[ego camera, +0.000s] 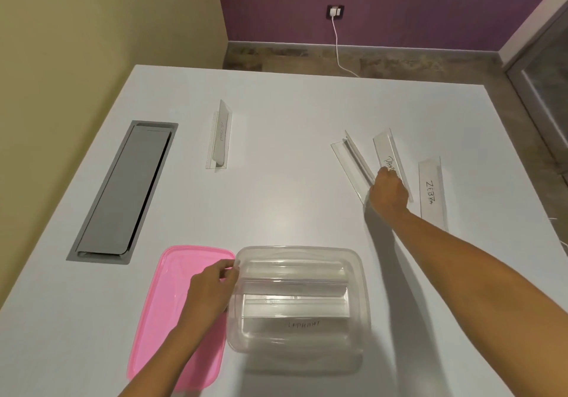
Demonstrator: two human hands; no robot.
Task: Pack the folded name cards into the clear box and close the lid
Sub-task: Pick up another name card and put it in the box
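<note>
The clear box [362, 298] stands open near the table's front edge, with several name cards lying inside, one lettered "ELEPHANT". Its pink lid [159, 310] lies flat just left of it. My left hand [212, 289] rests over the lid and pinches the box's left rim. My right hand [388, 192] reaches far right and closes on the near end of the name card [388, 155] lettered "PAN...". An unlettered card [350, 163] lies just left of it, the "ZEBRA" card [431, 193] just right. A further card [220, 137] lies at mid-left.
A grey cable hatch [123, 193] is sunk into the white table [276, 200] at the left. The table's far edge meets a floor strip below a purple wall with a socket and white cable [336, 37].
</note>
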